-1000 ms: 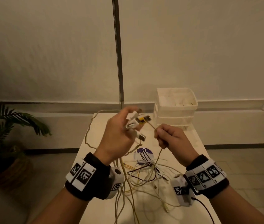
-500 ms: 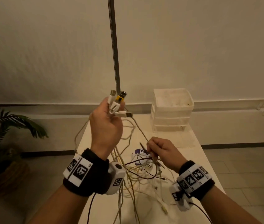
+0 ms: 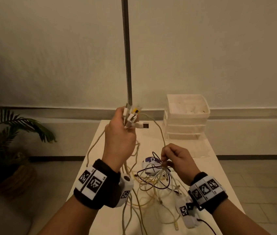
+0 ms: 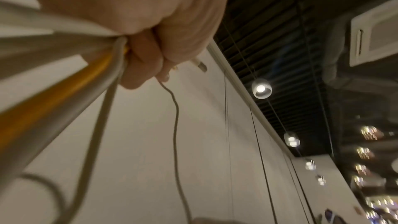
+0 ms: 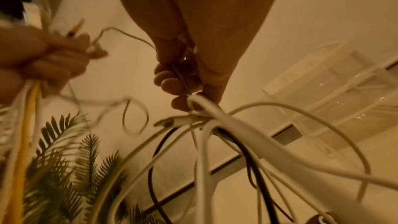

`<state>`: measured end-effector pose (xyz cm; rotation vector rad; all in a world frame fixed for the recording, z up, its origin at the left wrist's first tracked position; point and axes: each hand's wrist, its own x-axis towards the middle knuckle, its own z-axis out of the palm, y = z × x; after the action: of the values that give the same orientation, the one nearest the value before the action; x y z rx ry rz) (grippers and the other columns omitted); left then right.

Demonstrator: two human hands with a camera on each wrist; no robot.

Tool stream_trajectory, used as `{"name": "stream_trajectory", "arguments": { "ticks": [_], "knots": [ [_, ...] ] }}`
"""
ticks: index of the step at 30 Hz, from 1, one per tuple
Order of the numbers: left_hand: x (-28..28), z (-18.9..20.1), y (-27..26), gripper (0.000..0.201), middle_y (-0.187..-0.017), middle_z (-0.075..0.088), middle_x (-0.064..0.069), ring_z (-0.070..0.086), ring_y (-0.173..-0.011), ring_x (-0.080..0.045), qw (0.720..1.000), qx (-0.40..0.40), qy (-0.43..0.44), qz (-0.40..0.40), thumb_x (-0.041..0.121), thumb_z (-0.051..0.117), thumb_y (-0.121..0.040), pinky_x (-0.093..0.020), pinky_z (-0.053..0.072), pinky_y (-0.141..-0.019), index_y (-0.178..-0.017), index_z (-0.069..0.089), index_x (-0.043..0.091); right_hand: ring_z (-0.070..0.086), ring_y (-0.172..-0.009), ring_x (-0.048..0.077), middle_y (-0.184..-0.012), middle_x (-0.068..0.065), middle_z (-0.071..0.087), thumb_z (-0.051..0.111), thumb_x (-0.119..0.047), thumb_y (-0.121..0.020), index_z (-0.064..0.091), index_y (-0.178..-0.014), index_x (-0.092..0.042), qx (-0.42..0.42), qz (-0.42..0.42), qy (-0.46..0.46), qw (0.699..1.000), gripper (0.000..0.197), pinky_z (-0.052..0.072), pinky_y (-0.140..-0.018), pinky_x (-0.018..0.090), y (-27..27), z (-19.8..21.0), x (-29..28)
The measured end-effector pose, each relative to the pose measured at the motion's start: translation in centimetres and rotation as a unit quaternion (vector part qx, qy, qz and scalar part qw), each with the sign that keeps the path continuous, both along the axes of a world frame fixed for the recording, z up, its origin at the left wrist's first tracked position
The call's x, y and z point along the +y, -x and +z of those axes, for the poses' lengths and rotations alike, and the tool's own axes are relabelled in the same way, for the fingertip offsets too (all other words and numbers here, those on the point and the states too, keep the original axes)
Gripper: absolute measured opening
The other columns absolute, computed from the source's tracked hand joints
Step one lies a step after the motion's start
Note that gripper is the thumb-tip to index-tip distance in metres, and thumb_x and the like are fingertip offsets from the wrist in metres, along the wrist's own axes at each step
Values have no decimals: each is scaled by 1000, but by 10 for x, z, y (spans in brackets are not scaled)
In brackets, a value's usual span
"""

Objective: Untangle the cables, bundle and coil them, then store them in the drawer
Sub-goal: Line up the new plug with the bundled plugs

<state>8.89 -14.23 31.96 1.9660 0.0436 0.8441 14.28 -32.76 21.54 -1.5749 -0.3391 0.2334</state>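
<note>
Overhead, cables [image 3: 153, 180] between table edges [image 3: 90, 160]

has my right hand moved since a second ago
Yes. The right hand has dropped from level with the drawer unit's lower drawers to the cable tangle on the table, nearer you.

The centre of the worktop [image 3: 219, 175] is blocked by a cable tangle [image 3: 153, 182]. Strands are strung from it up to the raised left hand [image 3: 120, 139], closing off the space between. The far right corner is taken by a drawer unit [image 3: 186, 119]. Bare surface is seen along the right edge.
</note>
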Motion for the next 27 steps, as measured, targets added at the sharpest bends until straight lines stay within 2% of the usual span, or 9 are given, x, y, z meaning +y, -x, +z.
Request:
{"name": "stream_trajectory", "arguments": {
  "ticks": [1,3,8,10,12,15,17,22,27],
  "knots": [
    [-1,-1,1,29,-86,67,13,63,-79,0,1000,22,0,1,6,60,-91,-15,48,-65,-114,57,24,55,-61,24,-69,11,58,45,-8,-99,60,-73,-6,-4,-6,-11,1000,30,49,-62,40,0,4,-1],
    [-6,-5,3,47,-92,68,13,65,-86,2,999,45,-12,-25,-1,60,-88,-14,51,-70,-125,52,26,58,-66,24,-71,14,61,46,-5,-98,62,-75,-3,-27,-14,-16,999,28,52,-67,39,1,12,-2],
    [-19,-8,7,55,-87,69,9,67,-83,3,989,79,-43,-120,-9,56,-82,-14,51,-66,-125,51,25,65,-68,10,-71,6,68,51,-3,-96,65,-76,-8,-104,-15,37,994,25,53,-69,20,8,31,-1],
    [-21,-7,7,55,-82,69,8,68,-80,-2,987,84,-47,-129,-9,55,-82,-15,51,-64,-124,52,25,64,-65,11,-70,2,68,50,-3,-96,63,-74,-15,-105,5,75,992,28,52,-67,24,11,32,1],
    [-21,-8,4,51,-80,69,7,67,-78,-3,985,95,-48,-133,-7,57,-83,-14,50,-63,-122,53,25,59,-63,20,-72,4,66,46,-5,-98,62,-76,-12,-88,-16,34,995,28,53,-63,32,11,37,-1],
    [-20,-10,0,39,-83,69,11,65,-77,3,980,125,-64,-140,-4,59,-84,-7,45,-62,-112,57,24,53,-60,18,-69,-4,64,42,-5,-99,60,-82,-6,-102,-4,50,993,25,49,-58,31,16,41,-3],
    [-19,-13,-3,36,-84,71,13,65,-77,4,976,146,-73,-144,-2,60,-83,-10,47,-63,-108,59,24,53,-61,18,-70,-5,63,41,-6,-100,59,-85,-3,-107,-6,27,994,23,54,-60,33,19,49,-1],
    [-19,-20,-4,23,-86,70,11,62,-76,-4,968,181,-109,-132,12,65,-84,-9,42,-57,-102,64,26,54,-62,21,-75,7,54,41,-12,-100,57,-88,-8,-94,5,-3,996,20,60,-65,44,19,58,3],
    [-18,-21,-2,34,-59,59,18,54,-61,-4,963,161,-156,-151,-5,50,-78,-16,32,-51,-70,61,26,56,-65,22,-78,12,53,42,-15,-100,57,-97,-2,-72,32,5,997,20,59,-68,43,21,52,5]
  ]
}}
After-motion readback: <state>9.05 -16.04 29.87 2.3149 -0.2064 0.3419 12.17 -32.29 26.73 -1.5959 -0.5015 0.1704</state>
